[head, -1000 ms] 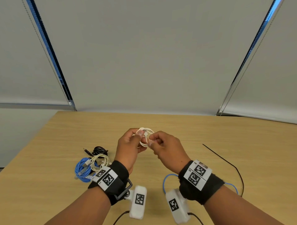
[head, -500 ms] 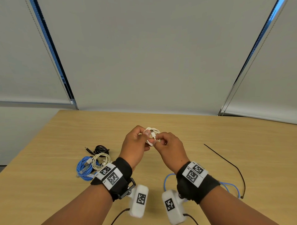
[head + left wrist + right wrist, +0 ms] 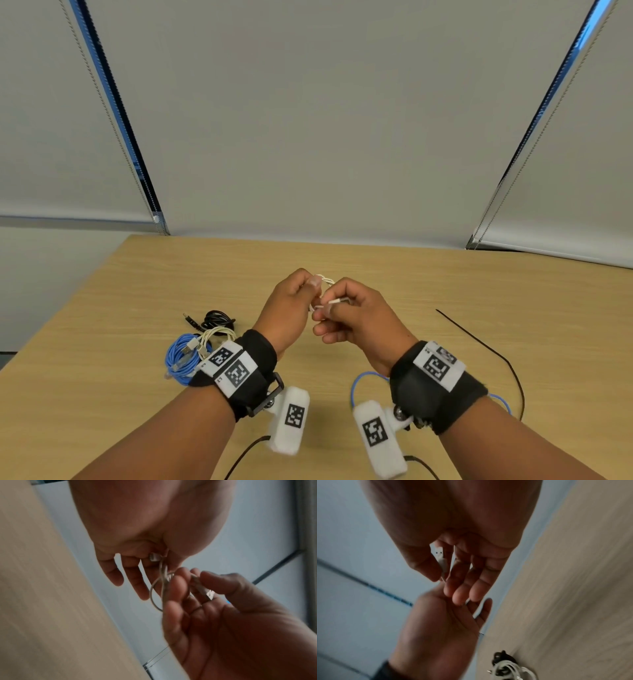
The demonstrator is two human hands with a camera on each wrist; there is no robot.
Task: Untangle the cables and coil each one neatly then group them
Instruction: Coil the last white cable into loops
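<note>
Where blinds (image 3: 308, 120) hang, wooden table (image 3: 428, 291), coiled cables (image 3: 202, 342)

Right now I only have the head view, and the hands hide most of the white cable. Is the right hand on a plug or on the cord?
Observer: On a plug. In the left wrist view the right hand pinches a plug of the white cable between thumb and forefinger.
Operator: Where's the other end?
Observer: At the left hand. A second plug pokes out where its thumb and forefinger pinch the cable.
Operator: Is the coil tight or loose?
Observer: Loose. One open loop shows past the left hand's fingertips, and the other strands bunch at the pinch.
</note>
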